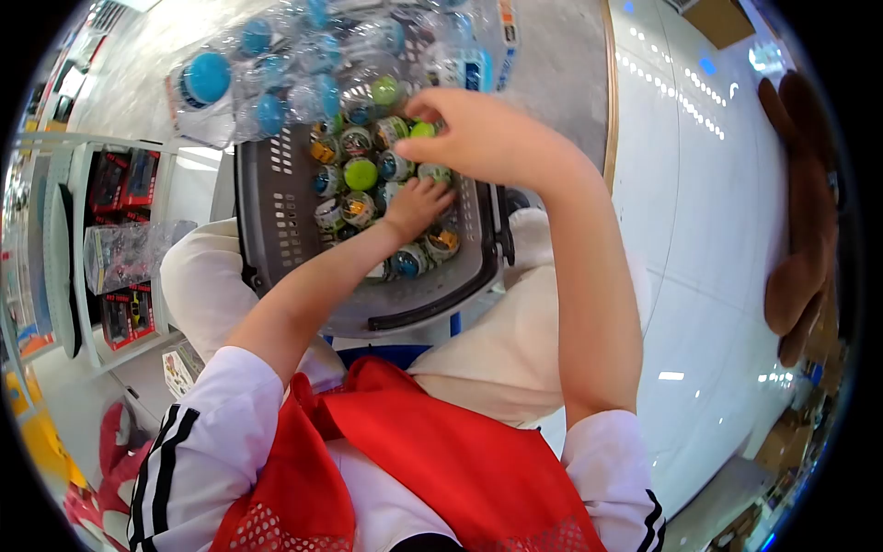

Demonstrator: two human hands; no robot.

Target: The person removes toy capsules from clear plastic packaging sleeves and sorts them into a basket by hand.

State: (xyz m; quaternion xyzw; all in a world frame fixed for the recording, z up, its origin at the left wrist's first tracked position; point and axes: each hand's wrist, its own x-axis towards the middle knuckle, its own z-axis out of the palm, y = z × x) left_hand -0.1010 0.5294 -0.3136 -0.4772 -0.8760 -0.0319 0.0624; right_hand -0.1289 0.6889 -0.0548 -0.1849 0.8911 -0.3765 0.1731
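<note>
A grey plastic basket (pixel 285 230) sits in front of my knees and holds many small round capsules, some with green lids (pixel 361 174), others blue or orange inside. Down among the capsules is my left hand (pixel 420 208), its fingers resting on those at the basket's right side; whether it grips one is hidden. My right hand (pixel 437 129) hovers over the upper right of the basket, thumb and fingers curved around a green-lidded capsule (pixel 423 130). Clear plastic bags with blue-lidded capsules (pixel 205 79) lie across the basket's far end.
Shelves (pixel 166 198) with red boxed toys (pixel 127 313) stand on the left. A brown plush-like object (pixel 798 221) is at the far right beyond the shiny tiled floor (pixel 690 276). A cardboard box (pixel 717 20) sits at the top right.
</note>
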